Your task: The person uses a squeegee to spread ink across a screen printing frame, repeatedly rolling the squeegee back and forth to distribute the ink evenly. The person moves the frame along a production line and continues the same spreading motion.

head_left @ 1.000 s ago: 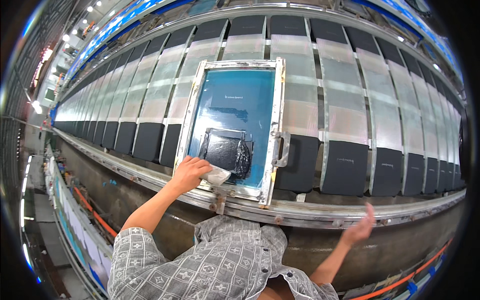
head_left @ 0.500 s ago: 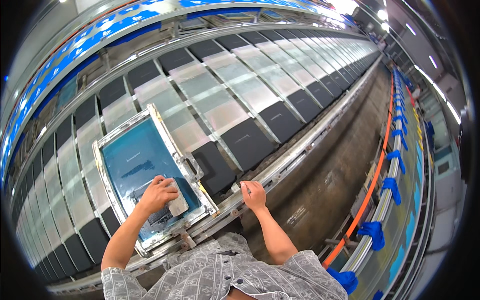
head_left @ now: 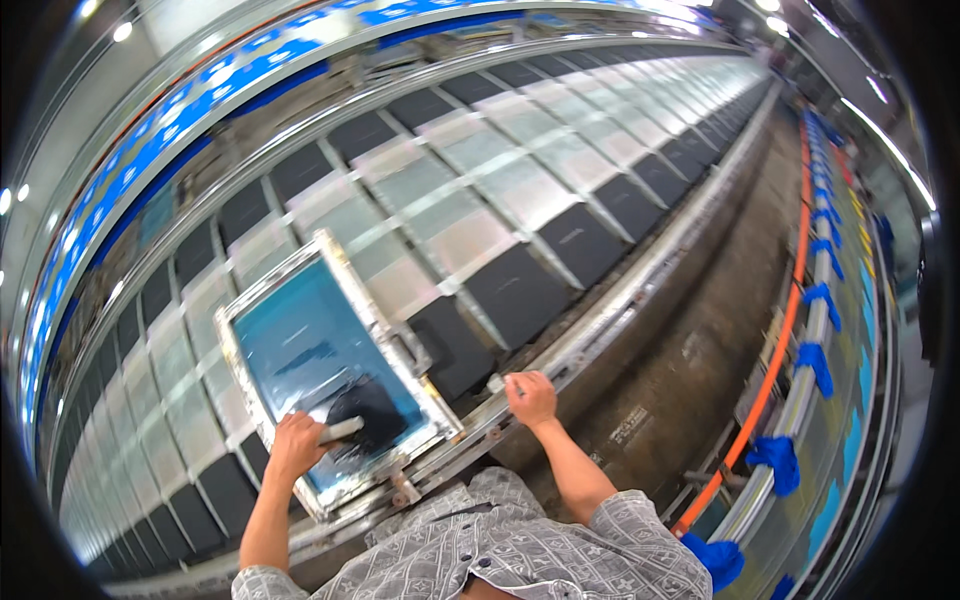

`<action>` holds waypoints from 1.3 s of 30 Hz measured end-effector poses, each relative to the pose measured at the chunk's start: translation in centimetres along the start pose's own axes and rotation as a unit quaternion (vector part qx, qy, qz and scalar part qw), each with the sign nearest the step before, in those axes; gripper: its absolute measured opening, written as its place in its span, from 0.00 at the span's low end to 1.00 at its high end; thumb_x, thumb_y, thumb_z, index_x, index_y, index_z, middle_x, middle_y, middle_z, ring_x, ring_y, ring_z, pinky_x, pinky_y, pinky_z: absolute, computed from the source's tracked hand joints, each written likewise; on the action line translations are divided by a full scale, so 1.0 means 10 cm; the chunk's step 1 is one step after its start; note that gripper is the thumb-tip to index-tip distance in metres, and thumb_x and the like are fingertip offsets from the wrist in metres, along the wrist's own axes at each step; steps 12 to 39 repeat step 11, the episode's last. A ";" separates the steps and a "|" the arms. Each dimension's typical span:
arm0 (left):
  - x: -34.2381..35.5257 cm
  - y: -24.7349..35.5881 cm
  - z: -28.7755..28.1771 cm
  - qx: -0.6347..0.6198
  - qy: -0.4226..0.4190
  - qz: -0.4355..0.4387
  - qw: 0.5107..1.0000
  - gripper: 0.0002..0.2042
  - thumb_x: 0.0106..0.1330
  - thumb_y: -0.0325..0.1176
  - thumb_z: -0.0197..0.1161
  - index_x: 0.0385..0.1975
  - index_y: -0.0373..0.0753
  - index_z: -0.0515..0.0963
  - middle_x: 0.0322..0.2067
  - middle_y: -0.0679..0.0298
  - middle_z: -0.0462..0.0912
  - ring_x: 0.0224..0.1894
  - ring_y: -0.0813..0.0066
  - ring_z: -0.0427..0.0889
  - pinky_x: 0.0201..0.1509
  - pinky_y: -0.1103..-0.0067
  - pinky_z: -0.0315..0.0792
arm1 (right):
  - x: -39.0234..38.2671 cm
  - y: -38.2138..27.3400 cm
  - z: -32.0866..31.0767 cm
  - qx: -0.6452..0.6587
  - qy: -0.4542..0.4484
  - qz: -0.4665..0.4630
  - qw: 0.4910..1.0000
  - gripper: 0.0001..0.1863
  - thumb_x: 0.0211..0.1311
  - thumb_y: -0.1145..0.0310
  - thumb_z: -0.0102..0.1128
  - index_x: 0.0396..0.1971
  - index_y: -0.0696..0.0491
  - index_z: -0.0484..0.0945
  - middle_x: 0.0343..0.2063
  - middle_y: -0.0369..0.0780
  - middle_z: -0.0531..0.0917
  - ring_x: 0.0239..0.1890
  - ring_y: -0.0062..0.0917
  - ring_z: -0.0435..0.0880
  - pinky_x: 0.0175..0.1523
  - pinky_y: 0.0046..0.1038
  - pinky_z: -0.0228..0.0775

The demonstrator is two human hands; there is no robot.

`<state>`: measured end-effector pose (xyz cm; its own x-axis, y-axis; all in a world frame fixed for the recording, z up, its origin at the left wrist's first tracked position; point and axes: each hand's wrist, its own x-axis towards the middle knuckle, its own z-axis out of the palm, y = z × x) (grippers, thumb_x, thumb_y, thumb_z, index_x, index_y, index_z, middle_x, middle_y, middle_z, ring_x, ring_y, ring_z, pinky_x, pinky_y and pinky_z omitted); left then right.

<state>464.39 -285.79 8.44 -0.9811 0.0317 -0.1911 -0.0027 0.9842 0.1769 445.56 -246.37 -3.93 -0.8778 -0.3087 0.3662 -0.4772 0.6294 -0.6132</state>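
Note:
A screen-printing frame point(head_left: 343, 270) with a pale, stained border and blue mesh lies tilted on the long table's near edge. My left hand point(head_left: 297, 445) is closed around the end of a pale squeegee point(head_left: 344, 430), which stands over the near part of the mesh. Dark ink point(head_left: 378, 412) lies wet beside the squeegee. My right hand point(head_left: 530, 398) is closed at the metal rail, right of the frame. A small whitish piece point(head_left: 497, 383) shows at its fingertips; whether the hand grips it cannot be made out. A metal handle point(head_left: 412, 350) sits on the frame's right side.
Rows of dark fabric panels point(head_left: 515, 285) lie along the table, with pale strips point(head_left: 465, 230) between them. A metal rail point(head_left: 590, 345) follows the near edge. Across the brown floor point(head_left: 640, 420), an orange pipe point(head_left: 765, 385) and blue cloth-like pieces point(head_left: 772, 465) line another table.
My left hand has moved left across the mesh with the squeegee, which now shows narrower. The ink patch is more exposed. My right hand stays by the rail; the whole view has shifted slightly.

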 end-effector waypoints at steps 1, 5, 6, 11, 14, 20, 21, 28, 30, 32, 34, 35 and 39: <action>-0.06 0.03 0.09 -0.024 0.025 -0.045 0.998 0.12 0.49 0.41 0.72 0.30 0.43 0.82 0.25 0.59 0.79 0.34 0.58 0.79 0.38 0.64 0.72 | 0.01 -0.01 -0.03 -0.021 -0.020 -0.002 1.000 0.09 0.60 0.64 0.58 0.27 0.53 0.82 0.29 0.42 0.84 0.34 0.40 0.82 0.42 0.38 0.72; -0.19 0.20 0.45 -0.111 0.139 -0.097 0.979 0.16 0.44 0.29 0.70 0.36 0.42 0.80 0.36 0.64 0.82 0.38 0.60 0.82 0.40 0.67 0.76 | 0.08 -0.10 0.03 0.079 -0.080 0.114 0.987 0.11 0.66 0.65 0.54 0.34 0.56 0.82 0.30 0.43 0.85 0.31 0.33 0.83 0.39 0.32 0.73; -0.29 0.21 0.52 -0.100 0.155 -0.094 0.978 0.17 0.43 0.28 0.70 0.36 0.44 0.80 0.37 0.66 0.82 0.40 0.63 0.82 0.41 0.68 0.77 | 0.05 -0.17 0.14 0.137 -0.107 0.185 0.967 0.11 0.67 0.65 0.54 0.35 0.57 0.82 0.30 0.41 0.85 0.30 0.28 0.84 0.38 0.29 0.74; -0.20 0.17 0.33 -0.098 0.111 -0.153 0.977 0.16 0.46 0.28 0.69 0.38 0.44 0.80 0.40 0.67 0.83 0.42 0.64 0.82 0.44 0.70 0.76 | 0.88 -0.81 0.59 0.242 -0.193 0.088 0.947 0.11 0.67 0.67 0.57 0.45 0.54 0.81 0.34 0.41 0.85 0.40 0.21 0.84 0.45 0.23 0.73; -0.20 0.17 0.33 -0.098 0.111 -0.153 0.977 0.16 0.46 0.28 0.69 0.38 0.44 0.80 0.40 0.67 0.83 0.42 0.64 0.82 0.44 0.70 0.76 | 0.88 -0.81 0.59 0.242 -0.193 0.088 0.947 0.11 0.67 0.67 0.57 0.45 0.54 0.81 0.34 0.41 0.85 0.40 0.21 0.84 0.45 0.23 0.73; -0.20 0.17 0.33 -0.098 0.111 -0.153 0.977 0.16 0.46 0.28 0.69 0.38 0.44 0.80 0.40 0.67 0.83 0.42 0.64 0.82 0.44 0.70 0.76 | 0.88 -0.81 0.59 0.242 -0.193 0.088 0.947 0.11 0.67 0.67 0.57 0.45 0.54 0.81 0.34 0.41 0.85 0.40 0.21 0.84 0.45 0.23 0.73; -0.20 0.17 0.33 -0.098 0.111 -0.153 0.977 0.16 0.46 0.28 0.69 0.38 0.44 0.80 0.40 0.67 0.83 0.42 0.64 0.82 0.44 0.70 0.76 | 0.88 -0.81 0.59 0.242 -0.193 0.088 0.947 0.11 0.67 0.67 0.57 0.45 0.54 0.81 0.34 0.41 0.85 0.40 0.21 0.84 0.45 0.23 0.73; -0.20 0.17 0.33 -0.098 0.111 -0.153 0.977 0.16 0.46 0.28 0.69 0.38 0.44 0.80 0.40 0.67 0.83 0.42 0.64 0.82 0.44 0.70 0.76 | 0.88 -0.81 0.59 0.242 -0.193 0.088 0.947 0.11 0.67 0.67 0.57 0.45 0.54 0.81 0.34 0.41 0.85 0.40 0.21 0.84 0.45 0.23 0.73; -0.20 0.17 0.33 -0.098 0.111 -0.153 0.977 0.16 0.46 0.28 0.69 0.38 0.44 0.80 0.40 0.67 0.83 0.42 0.64 0.82 0.44 0.70 0.76 | 0.88 -0.81 0.59 0.242 -0.193 0.088 0.947 0.11 0.67 0.67 0.57 0.45 0.54 0.81 0.34 0.41 0.85 0.40 0.21 0.84 0.45 0.23 0.73; -0.20 0.17 0.33 -0.098 0.111 -0.153 0.977 0.16 0.46 0.28 0.69 0.38 0.44 0.80 0.40 0.67 0.83 0.42 0.64 0.82 0.44 0.70 0.76 | 0.88 -0.81 0.59 0.242 -0.193 0.088 0.947 0.11 0.67 0.67 0.57 0.45 0.54 0.81 0.34 0.41 0.85 0.40 0.21 0.84 0.45 0.23 0.73; -0.20 0.17 0.33 -0.098 0.111 -0.153 0.977 0.16 0.46 0.28 0.69 0.38 0.44 0.80 0.40 0.67 0.83 0.42 0.64 0.82 0.44 0.70 0.76 | 0.88 -0.81 0.59 0.242 -0.193 0.088 0.947 0.11 0.67 0.67 0.57 0.45 0.54 0.81 0.34 0.41 0.85 0.40 0.21 0.84 0.45 0.23 0.73; -0.20 0.17 0.33 -0.098 0.111 -0.153 0.977 0.16 0.46 0.28 0.69 0.38 0.44 0.80 0.40 0.67 0.83 0.42 0.64 0.82 0.44 0.70 0.76 | 0.88 -0.81 0.59 0.242 -0.193 0.088 0.947 0.11 0.67 0.67 0.57 0.45 0.54 0.81 0.34 0.41 0.85 0.40 0.21 0.84 0.45 0.23 0.73; -0.20 0.17 0.33 -0.098 0.111 -0.153 0.977 0.16 0.46 0.28 0.69 0.38 0.44 0.80 0.40 0.67 0.83 0.42 0.64 0.82 0.44 0.70 0.76 | 0.88 -0.81 0.59 0.242 -0.193 0.088 0.947 0.11 0.67 0.67 0.57 0.45 0.54 0.81 0.34 0.41 0.85 0.40 0.21 0.84 0.45 0.23 0.73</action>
